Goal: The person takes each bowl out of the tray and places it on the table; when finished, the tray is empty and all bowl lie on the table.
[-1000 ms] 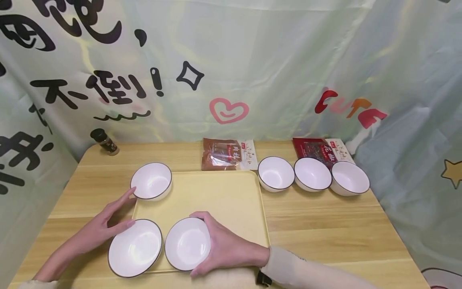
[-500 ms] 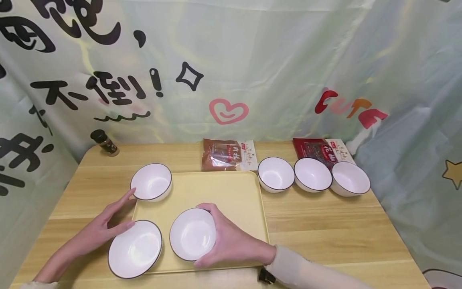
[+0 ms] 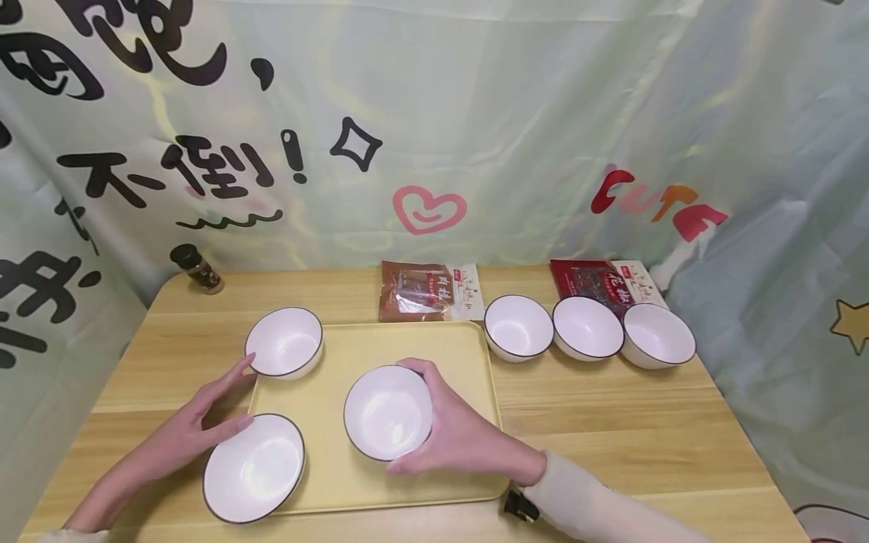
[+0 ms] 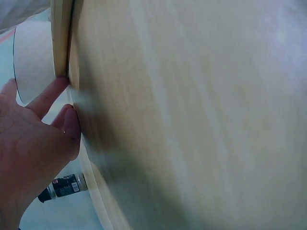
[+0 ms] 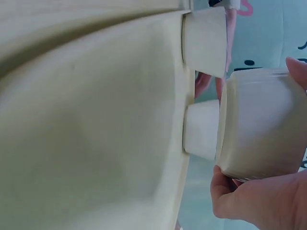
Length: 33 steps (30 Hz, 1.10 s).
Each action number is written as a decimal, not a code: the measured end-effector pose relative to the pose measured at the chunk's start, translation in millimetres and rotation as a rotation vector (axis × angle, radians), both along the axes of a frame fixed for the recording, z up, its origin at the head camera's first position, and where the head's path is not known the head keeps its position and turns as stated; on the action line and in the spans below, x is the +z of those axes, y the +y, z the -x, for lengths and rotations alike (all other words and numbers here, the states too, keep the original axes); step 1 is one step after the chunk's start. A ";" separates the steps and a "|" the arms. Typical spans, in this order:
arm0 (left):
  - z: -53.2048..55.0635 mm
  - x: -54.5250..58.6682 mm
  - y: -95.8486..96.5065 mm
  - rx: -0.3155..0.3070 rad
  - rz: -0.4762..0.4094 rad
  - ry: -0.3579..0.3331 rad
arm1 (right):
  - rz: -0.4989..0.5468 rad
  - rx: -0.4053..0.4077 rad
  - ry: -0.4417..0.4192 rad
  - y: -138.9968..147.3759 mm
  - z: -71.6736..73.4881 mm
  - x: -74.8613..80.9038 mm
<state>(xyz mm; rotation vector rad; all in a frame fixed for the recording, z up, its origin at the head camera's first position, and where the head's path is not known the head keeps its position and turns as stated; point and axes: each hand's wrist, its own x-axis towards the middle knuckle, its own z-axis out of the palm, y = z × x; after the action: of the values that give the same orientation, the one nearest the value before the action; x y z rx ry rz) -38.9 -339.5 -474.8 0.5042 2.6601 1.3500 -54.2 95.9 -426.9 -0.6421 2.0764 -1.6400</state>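
My right hand (image 3: pixel 462 430) grips a white bowl (image 3: pixel 387 415) with a dark rim by its right side. In the right wrist view this bowl (image 5: pixel 266 124) is held up off the yellow tray (image 5: pixel 110 110), thumb and fingers spread across it. Over at the tray's left edge, my left hand (image 3: pixel 186 430) has its fingers extended. Its index fingertip touches the far-left bowl (image 3: pixel 285 343), and its thumb lies at the rim of the near-left bowl (image 3: pixel 254 469). The left wrist view shows this hand (image 4: pixel 36 129) with fingertips against the tray's edge (image 4: pixel 61 38).
Three matching bowls, left (image 3: pixel 519 328), middle (image 3: pixel 588 327) and right (image 3: pixel 658 335), stand in a row right of the tray. Behind lie a brown spice packet (image 3: pixel 428 292) and a red one (image 3: pixel 604 283). A black-capped spice bottle (image 3: pixel 197 268) stands at the back left.
My right hand has lifted its bowl from beside the near-left bowl and moved it right and away from me, over the tray's middle. The left hand stays in place.
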 end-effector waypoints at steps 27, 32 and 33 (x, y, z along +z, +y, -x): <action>1.0 -0.6 -0.9 0.017 0.008 -0.023 | -0.132 -0.271 0.153 83.8 2.6 11.7; 0.3 -0.5 -0.9 0.003 -0.004 0.002 | -0.140 -0.328 0.169 99.3 -1.5 9.9; 0.3 -0.6 -1.1 0.000 -0.006 0.004 | -0.142 -0.338 0.167 102.5 -2.4 9.6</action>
<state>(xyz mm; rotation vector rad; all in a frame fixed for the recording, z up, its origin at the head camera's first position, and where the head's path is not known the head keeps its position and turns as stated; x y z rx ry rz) -39.2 -340.6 -475.5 0.5082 2.6596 1.3584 -51.8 198.3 -417.3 -0.4099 2.5084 -1.6370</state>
